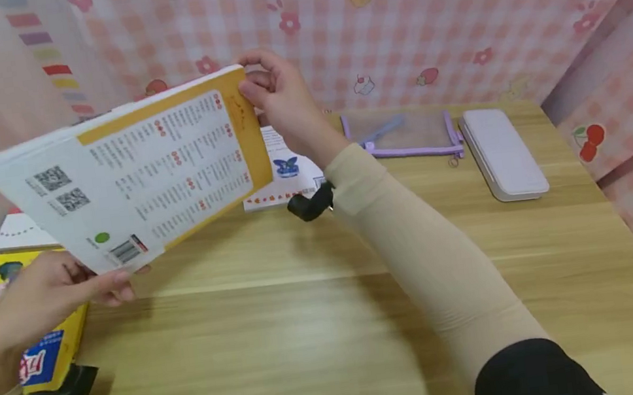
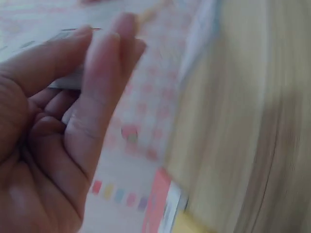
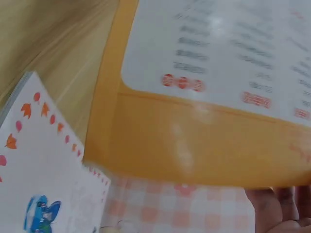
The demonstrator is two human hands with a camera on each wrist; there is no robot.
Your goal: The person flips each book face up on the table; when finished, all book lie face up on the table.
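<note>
Book (image 1: 135, 170) is held up off the table (image 1: 332, 327) in the left half of the head view, back cover up, tilted so the far end sits higher. The near white corner with the barcode is pinched by the left hand (image 1: 50, 296), thumb on top and fingers curled underneath; the far orange edge is gripped by the right hand (image 1: 280, 96), fingers folded round the corner. Both grips are out at opposite corners, so the book would probably be kept steadier if the thumbs are pressed flat and the cover isn't allowed to sag in the middle (judging from the tilt, a slip at the left corner looks like the likelier risk). The wrist views are blurred, so finer finger detail can't be told.

On the table, a white booklet (image 1: 284, 175) with orange trim and a blue butterfly is lying just behind the right wrist. A clear pouch (image 1: 403, 134) with purple edging and a white case (image 1: 503, 151) are laid side by side at upper right. A yellow book (image 1: 31, 338) is seen at lower left under the left hand. Pink checked wallpaper (image 1: 420, 26) with cartoon prints is hung all round.
</note>
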